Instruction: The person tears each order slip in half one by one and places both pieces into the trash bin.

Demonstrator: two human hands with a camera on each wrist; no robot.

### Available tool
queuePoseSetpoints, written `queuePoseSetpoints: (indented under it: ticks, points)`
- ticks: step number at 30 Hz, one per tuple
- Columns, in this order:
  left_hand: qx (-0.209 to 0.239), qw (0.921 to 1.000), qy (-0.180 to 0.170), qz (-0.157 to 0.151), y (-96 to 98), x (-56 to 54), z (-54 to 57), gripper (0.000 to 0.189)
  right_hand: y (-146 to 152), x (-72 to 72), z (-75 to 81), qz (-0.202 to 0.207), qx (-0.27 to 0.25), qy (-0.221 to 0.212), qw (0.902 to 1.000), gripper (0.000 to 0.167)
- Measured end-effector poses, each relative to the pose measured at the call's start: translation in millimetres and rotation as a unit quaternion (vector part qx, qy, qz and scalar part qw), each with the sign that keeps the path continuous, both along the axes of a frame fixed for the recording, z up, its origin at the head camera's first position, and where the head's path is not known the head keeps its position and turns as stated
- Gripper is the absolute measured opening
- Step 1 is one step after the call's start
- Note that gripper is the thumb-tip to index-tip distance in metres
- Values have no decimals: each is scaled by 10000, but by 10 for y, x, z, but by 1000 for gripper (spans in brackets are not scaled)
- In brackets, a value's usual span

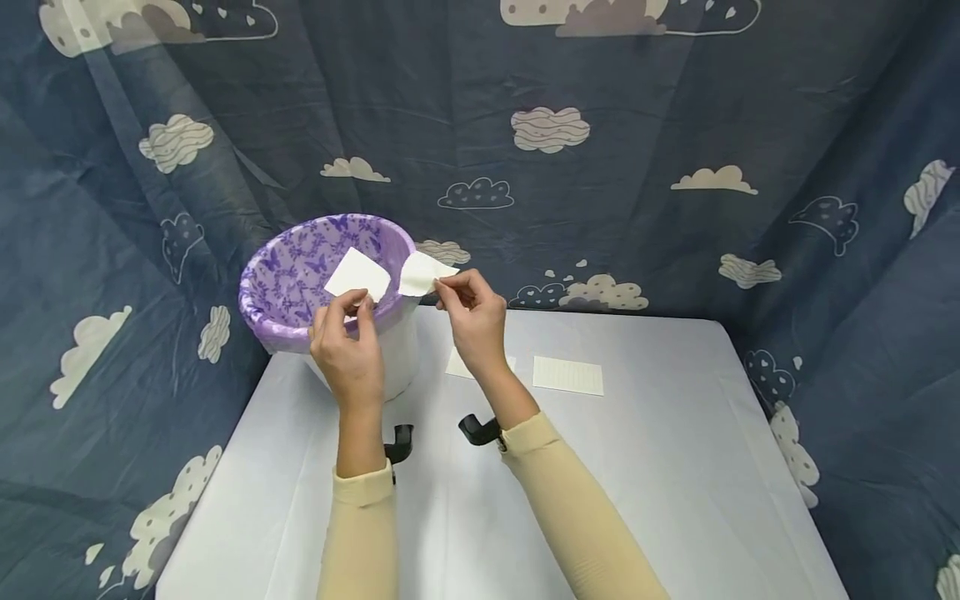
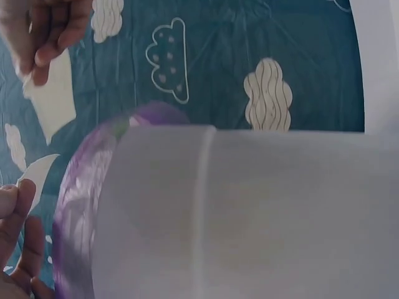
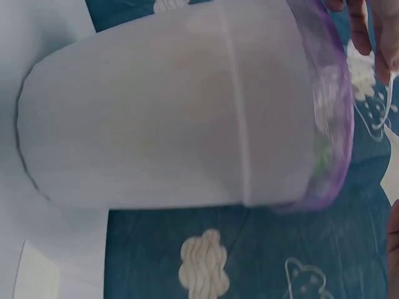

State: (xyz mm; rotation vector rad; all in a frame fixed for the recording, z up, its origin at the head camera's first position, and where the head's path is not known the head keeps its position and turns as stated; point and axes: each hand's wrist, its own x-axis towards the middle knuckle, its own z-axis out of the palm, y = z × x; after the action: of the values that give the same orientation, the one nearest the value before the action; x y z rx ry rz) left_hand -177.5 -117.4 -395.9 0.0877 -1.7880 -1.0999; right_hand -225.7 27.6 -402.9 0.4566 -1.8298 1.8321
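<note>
My left hand point(image 1: 348, 350) pinches a white piece of paper point(image 1: 358, 273) between thumb and fingers, over the near right rim of a bin. My right hand point(image 1: 476, 317) pinches a second white piece of paper point(image 1: 423, 273), just right of the rim. The two pieces are apart, and the right one looks slightly bent. The bin point(image 1: 401, 350) is whitish, with a purple butterfly-patterned liner point(image 1: 288, 275) folded over its rim. In the left wrist view, my right hand point(image 2: 53, 31) shows at the top and my left hand point(image 2: 15, 243) at the lower left.
A lined paper card point(image 1: 567, 376) lies flat on the white table point(image 1: 660, 467). Left of it another card point(image 1: 459, 365) is partly hidden by my right forearm. Dark blue cloud-print cloth point(image 1: 420, 108) hangs behind and at both sides. Black camera mounts point(image 1: 480, 429) stick out at both wrists.
</note>
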Motion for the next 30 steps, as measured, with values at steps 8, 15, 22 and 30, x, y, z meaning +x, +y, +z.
queuePoseSetpoints:
  ticks: [8,15,22,30]
  points:
    - [-264,9951,-508,801,-177,5,-3,22,-410,-64,109,425,459,60,9980,7]
    - [-500,9897,-788,1081,-264,-14,-15,21,-606,-104,131,310,1256,182,9914,7]
    - [-762,9843,-1030,1214,-301,-27,-56,22,-642,-129,145,137,2004,233,9793,7]
    - [-775,9824,-1225,1174,-318,-40,-70,24,-624,-138,185,238,2626,231,9643,15]
